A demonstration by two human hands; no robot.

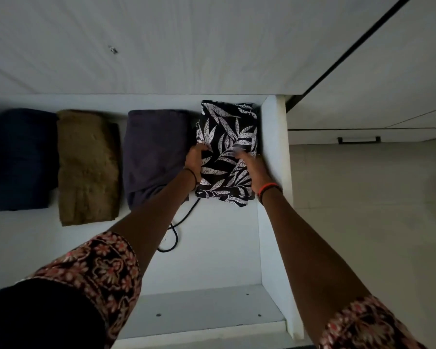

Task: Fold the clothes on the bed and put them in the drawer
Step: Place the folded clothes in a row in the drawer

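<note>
Near edge: patterned red-and-black floral sleeves (98, 268) on both arms, bare forearms reaching down into the open white drawer (272, 147). Thin black cord (176, 230) lies looped on the drawer bottom, just beside the left forearm, running up toward the clothes. Thin black band (191, 175) on the left wrist, orange and black bands (269, 188) on the right wrist.

Left grip (195, 161): fingers curled over the left edge of the folded black-and-white leaf-print garment (227, 127), grasping it. Right grip (252, 170): lies on top of the same garment near its right side; fingertips blurred, cannot tell if pressing flat or pinching.

Leaf-print garment sits in the drawer's far right corner, against the right wall, touching the folded dark purple-grey garment (156, 147) on its left. Further left a gap, then the folded olive-brown garment (86, 167), touching the folded navy garment (18, 157) at the left frame edge.

Beyond: white cabinet front (161, 46) above the drawer. Right: pale floor (363, 197), dark bar handle (359, 139) on a neighbouring unit.
</note>
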